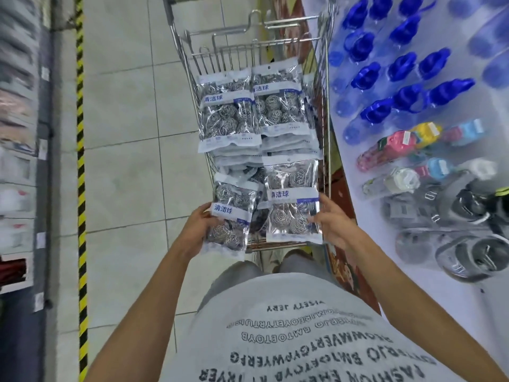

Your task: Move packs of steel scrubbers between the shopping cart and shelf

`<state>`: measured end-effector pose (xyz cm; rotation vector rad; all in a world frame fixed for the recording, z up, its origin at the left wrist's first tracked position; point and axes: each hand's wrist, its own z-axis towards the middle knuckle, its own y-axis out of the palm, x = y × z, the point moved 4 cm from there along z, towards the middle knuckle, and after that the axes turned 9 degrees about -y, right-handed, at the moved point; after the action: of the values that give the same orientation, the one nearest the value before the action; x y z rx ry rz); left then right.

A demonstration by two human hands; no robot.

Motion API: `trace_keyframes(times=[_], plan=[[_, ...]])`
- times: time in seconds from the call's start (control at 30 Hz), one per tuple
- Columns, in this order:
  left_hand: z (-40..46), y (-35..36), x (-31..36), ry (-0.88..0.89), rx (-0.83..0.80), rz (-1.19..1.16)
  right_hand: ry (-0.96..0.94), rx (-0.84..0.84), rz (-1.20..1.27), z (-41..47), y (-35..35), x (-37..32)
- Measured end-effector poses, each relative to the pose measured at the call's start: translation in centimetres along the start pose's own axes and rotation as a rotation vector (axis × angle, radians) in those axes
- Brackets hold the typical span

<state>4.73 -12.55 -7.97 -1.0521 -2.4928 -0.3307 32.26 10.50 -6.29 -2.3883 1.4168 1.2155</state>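
Fingers (pixel 316 217) of the right hand (pixel 332 223) curl over the right edge of one pack (pixel 293 201), thumb up near its label band, while the left hand (pixel 197 231) grips a second pack (pixel 230 216) by its left edge, its fingers mostly hidden behind the bag. Both packs sit low in the middle of the frame, just above the near end of the cart (pixel 326 78). Each hand takes one pack by an outer edge, which I judge keeps the two bags apart and flat so they can be lifted or set down singly; whether they are going in or coming out cannot be told.

More packs fill the cart: two lie face up side by side at centre frame, the left one (pixel 228 111) and the right one (pixel 279 106), stacked on others whose white edges show beneath.

These bags are clear, glossy film with white header and footer strips and blue print. Inside are round coils of steel wire, grey and springy-looking, bulging the film. Such bags likely crinkle and slide on one another.

Chromed wire forms the cart. At right, a white shelf (pixel 371 244) carries blue-capped bottles (pixel 407 64).
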Motion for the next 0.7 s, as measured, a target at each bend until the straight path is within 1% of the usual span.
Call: trace_keyframes(times=[0.1,0.23,0.4,0.53,0.6,0.7], plan=[[-1.5,0.9,-0.3,0.031,-0.106,-0.023,-0.005,-0.029,0.067,-1.2,1.5,0.6],[-2.4,2.6,-0.3,0.060,-0.231,-0.056,-0.054,0.009,0.073,-3.2,2.5,1.3],[-2.9,4.0,-0.7,0.058,-0.379,0.036,-0.145,0.179,-0.024,-7.8,3.3,3.0],[-2.7,5.3,-1.4,0.042,-0.440,0.134,-0.228,0.349,0.105,-11.8,3.9,5.3],[-2.8,6.2,-2.0,0.030,-0.460,0.165,-0.282,0.459,0.127,-13.7,3.9,6.5],[-3.5,7.8,-3.0,0.002,-0.487,0.315,-0.334,0.613,0.202,-16.3,3.4,9.0]])
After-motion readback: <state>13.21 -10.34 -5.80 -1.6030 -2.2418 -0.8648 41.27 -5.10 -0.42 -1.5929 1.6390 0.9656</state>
